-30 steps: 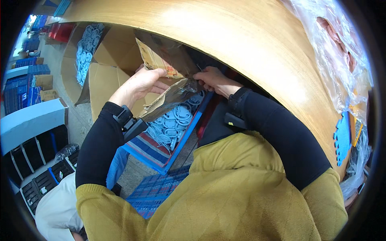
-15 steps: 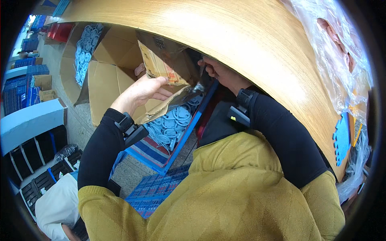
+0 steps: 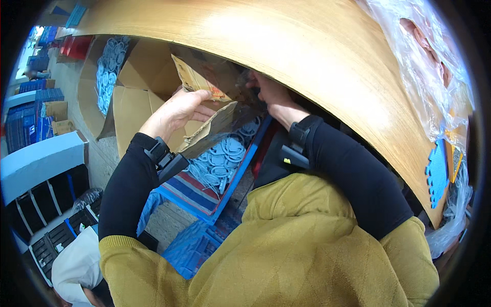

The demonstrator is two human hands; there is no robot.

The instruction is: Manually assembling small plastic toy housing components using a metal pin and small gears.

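Observation:
My left hand (image 3: 178, 111) is closed on a flap of an open cardboard box (image 3: 132, 115), thumb on top and fingers curled below. Red print shows on the upper flap (image 3: 197, 77); a torn-edged flap (image 3: 207, 132) slants down in front. Under the table edge, my right hand (image 3: 272, 96) has its fingers curled at the box's far right side, beside shiny clear plastic film. What it grips there is shaded and cannot be made out. Just below the torn flap, light blue plastic loop-shaped parts (image 3: 221, 156) lie heaped in a blue-rimmed crate (image 3: 238, 180) with a striped lining.
A wooden table (image 3: 307, 46) arches over the far side, with clear plastic bags (image 3: 434, 66) and a blue foam piece (image 3: 436, 174) at its right. Another carton (image 3: 88, 97) holds more light blue parts. Blue crates (image 3: 189, 245) stand below; a person (image 3: 76, 263) is at lower left.
My right hand has moved slightly left and farther under the table edge. The left hand keeps its hold, and the torn flap has lifted a little.

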